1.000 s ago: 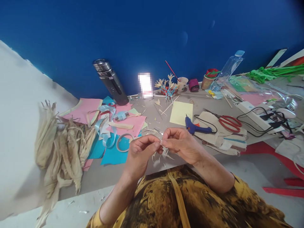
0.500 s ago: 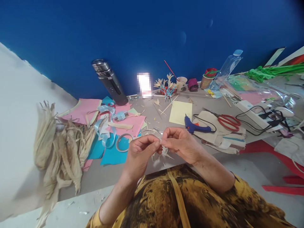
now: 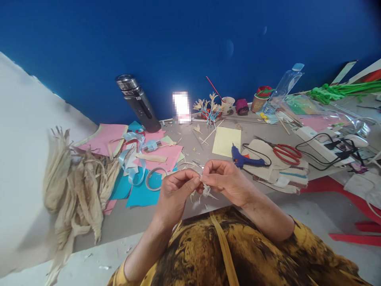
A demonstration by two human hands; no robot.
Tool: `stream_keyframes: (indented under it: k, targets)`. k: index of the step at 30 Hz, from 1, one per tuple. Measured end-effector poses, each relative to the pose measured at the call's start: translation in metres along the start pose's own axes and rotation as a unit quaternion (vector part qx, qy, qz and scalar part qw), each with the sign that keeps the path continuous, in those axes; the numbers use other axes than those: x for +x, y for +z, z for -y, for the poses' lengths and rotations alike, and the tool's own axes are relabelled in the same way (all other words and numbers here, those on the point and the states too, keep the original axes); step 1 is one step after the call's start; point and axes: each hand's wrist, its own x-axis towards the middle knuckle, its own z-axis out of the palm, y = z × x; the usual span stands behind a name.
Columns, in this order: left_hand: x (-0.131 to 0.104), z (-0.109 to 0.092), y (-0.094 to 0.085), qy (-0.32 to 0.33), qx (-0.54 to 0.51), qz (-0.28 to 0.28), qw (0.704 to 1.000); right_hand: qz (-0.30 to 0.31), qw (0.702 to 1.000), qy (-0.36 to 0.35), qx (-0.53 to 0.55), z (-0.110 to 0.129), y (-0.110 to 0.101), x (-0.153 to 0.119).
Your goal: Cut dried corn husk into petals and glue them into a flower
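Observation:
My left hand (image 3: pixel 180 190) and my right hand (image 3: pixel 224 178) meet fingertip to fingertip above the front edge of the table. Thumb and forefinger of each are pinched together on a tiny pale piece, mostly hidden by the fingers and too small to name. Pale husk scraps (image 3: pixel 208 192) lie on the table just below the hands. A roll of tape (image 3: pixel 148 180) rests left of my left hand. To the right of my right hand lies a blue glue gun (image 3: pixel 248 159), partly on a folded cloth (image 3: pixel 279 176).
Dried corn husks (image 3: pixel 80 194) hang over the table's left edge. A dark flask (image 3: pixel 139 105) stands at the back, near husk flowers (image 3: pixel 211 109) and a paper cup (image 3: pixel 228 105). Red-handled scissors (image 3: pixel 287 154), a power strip (image 3: pixel 321 143) and a plastic bottle (image 3: pixel 284 87) are on the right.

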Motion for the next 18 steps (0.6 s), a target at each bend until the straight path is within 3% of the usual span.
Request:
stream_keyframes:
  k: [18]
  targets:
    - [-0.0012,-0.0047,0.0033,0.01,0.097,-0.055,0.994,-0.018,0.999,-0.021,-0.038,-0.0006,0.0051,-0.0004]
